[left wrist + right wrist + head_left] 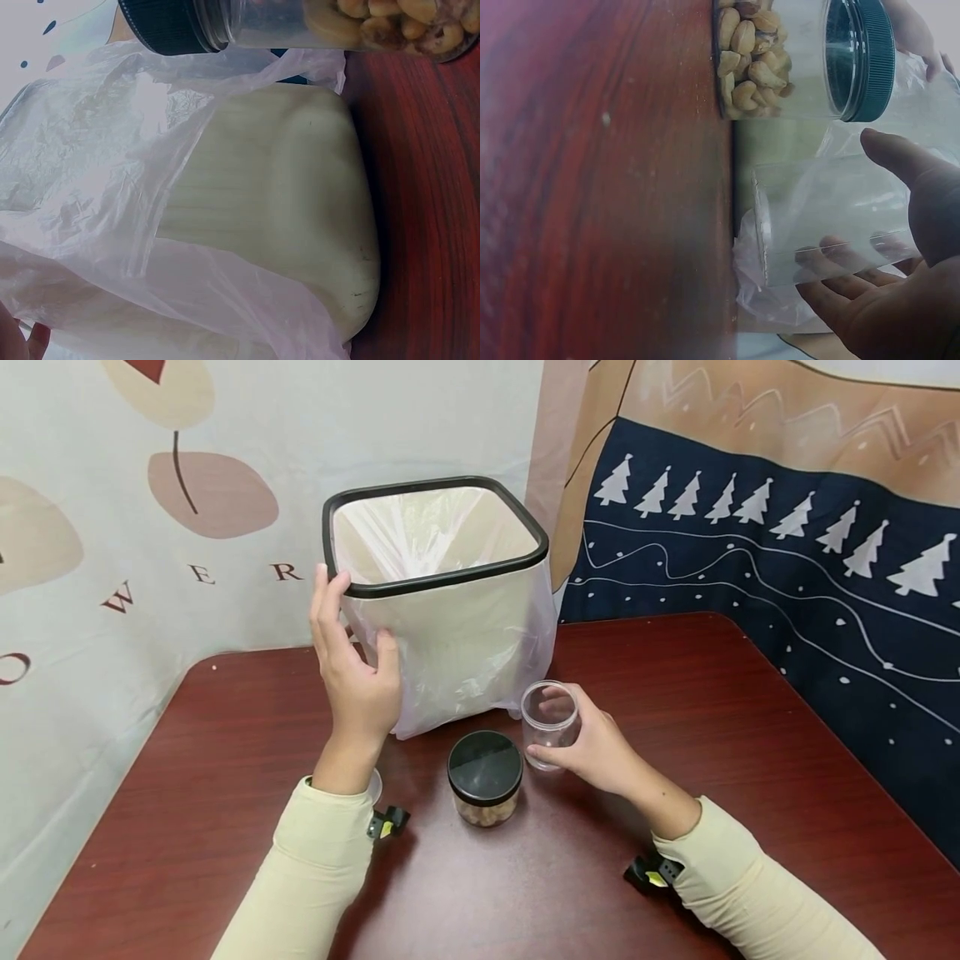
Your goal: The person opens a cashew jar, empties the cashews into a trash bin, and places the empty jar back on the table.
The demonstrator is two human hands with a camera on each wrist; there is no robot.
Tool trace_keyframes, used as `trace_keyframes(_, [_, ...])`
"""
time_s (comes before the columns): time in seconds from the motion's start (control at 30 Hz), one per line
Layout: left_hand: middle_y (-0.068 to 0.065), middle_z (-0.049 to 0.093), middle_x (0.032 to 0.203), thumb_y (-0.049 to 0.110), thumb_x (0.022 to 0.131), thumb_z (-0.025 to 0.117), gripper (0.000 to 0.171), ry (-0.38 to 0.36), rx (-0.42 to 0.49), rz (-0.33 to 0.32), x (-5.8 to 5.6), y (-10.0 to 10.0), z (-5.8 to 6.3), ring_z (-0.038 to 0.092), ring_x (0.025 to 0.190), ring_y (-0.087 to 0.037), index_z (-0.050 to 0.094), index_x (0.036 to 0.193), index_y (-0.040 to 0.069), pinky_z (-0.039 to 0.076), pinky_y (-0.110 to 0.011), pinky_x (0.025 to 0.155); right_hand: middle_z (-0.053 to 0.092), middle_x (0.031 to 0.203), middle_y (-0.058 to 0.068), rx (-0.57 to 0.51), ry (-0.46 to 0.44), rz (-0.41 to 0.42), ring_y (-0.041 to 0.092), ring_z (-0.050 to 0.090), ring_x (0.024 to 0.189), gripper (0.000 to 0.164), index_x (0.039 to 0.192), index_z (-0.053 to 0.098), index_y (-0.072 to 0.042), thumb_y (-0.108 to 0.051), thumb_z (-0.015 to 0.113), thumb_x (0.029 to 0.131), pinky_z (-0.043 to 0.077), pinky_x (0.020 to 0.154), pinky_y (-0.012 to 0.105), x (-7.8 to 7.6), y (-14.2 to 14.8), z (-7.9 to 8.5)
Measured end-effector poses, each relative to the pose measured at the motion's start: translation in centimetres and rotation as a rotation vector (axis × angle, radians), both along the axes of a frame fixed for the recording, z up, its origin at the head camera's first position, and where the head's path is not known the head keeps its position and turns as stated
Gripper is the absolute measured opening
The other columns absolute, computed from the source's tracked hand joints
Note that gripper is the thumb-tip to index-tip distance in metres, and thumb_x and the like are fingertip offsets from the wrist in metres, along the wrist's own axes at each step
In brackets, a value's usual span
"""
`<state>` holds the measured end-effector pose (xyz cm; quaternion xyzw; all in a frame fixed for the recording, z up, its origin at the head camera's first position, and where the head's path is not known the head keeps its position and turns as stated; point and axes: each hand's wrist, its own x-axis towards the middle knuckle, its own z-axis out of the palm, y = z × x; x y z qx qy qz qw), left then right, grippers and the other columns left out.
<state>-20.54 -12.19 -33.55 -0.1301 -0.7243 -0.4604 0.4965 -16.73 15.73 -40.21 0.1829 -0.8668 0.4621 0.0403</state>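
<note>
clear jar (550,728) gripped in right hand (602,750), right of nut jar (485,777), just beside near right of bin (459,643). left hand (358,687) spread wide at bin's near left corner.

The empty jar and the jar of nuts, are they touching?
Apart: the right wrist view shows the bin through a gap between the empty jar and the jar of nuts.

Table (555,893): dark red, wood-grained, front corners out of frame. Standing on it: pale bin (465,639), black-lidded jar (486,777) near its front, round pale object (376,783) (mostly hidden behind left sleeve (322,839)).
</note>
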Motion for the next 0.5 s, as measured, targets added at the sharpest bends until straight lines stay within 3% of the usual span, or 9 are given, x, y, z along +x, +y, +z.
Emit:
trace_keyframes(0.33, [-0.005,0.031,0.162,0.005,0.084,0.05,0.063,-0.008,0.001,0.011,0.3,-0.31,0.32,0.028,0.151,-0.012,0.043,0.146,0.012,0.041,-0.036,0.096,0.063,0.128,0.009,0.003,-0.002,0.021,0.023,0.063,0.113,0.073,0.135,0.048,-0.011,-0.022,0.088,0.074,0.053,0.087,0.046,-0.22,-0.3,-0.08])
trace_keyframes(0.5, [-0.005,0.031,0.162,0.005,0.084,0.052,0.063,-0.014,-0.011,0.004,0.42,-0.09,0.24,0.028,0.151,-0.013,0.042,0.146,0.013,0.04,-0.037,0.099,0.063,0.128,0.007,0.013,-0.009,0.01,0.022,0.063,0.113,0.073,0.134,0.048,-0.013,-0.022,0.088,0.074,0.054,0.085,0.037,0.03,-0.1,-0.32])
